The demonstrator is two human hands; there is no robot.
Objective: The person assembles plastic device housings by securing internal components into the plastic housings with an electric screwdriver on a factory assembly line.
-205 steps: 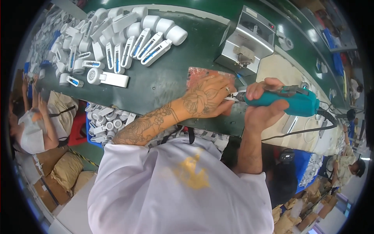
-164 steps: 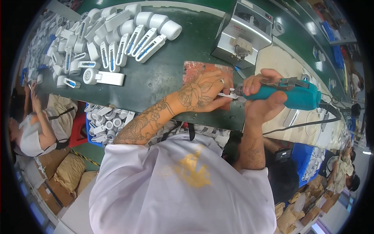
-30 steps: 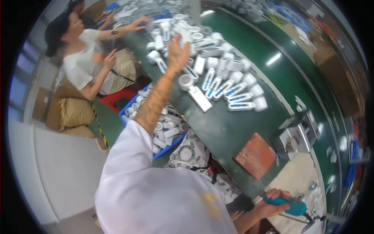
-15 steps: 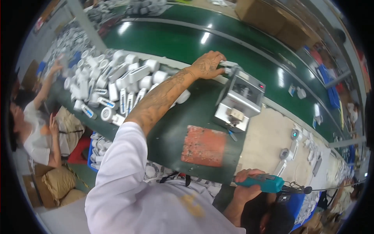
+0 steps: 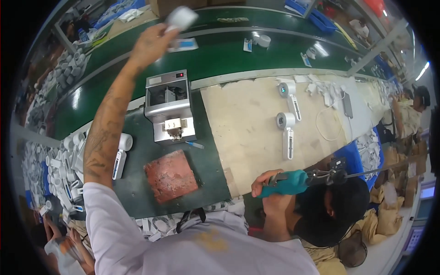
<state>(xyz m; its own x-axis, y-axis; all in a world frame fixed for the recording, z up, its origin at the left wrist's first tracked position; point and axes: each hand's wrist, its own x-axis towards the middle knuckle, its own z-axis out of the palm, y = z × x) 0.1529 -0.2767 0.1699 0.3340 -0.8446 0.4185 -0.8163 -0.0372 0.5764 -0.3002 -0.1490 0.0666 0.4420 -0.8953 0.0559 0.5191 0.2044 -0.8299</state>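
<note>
My left arm reaches far out over the green conveyor belt [image 5: 211, 52]. My left hand [image 5: 153, 43] is closed on a white round-headed piece [image 5: 182, 18], blurred by motion, which looks like a handheld fan. Just below the fingers is a flat white piece with a blue strip [image 5: 185, 44]; whether it belongs to the held one I cannot tell. Close to my body on the right, my right hand [image 5: 270, 190] wraps round a teal electric screwdriver [image 5: 293, 181], its tip end pointing right. A small metal machine [image 5: 168, 105] with a red display stands between my arms, with a reddish worn pad [image 5: 171, 176] before it.
Two white handheld fans [image 5: 288, 137] [image 5: 293, 101] lie on the beige sheet [image 5: 247, 123] beside a cable and a grey bar [image 5: 348, 105]. A pile of white fans [image 5: 59, 176] is at the left. A person with dark hair [image 5: 332, 208] sits close at the right.
The view has turned to the right. My left hand has gone from beside the machine out over the belt, now with a white piece in it. My right hand keeps the screwdriver.
</note>
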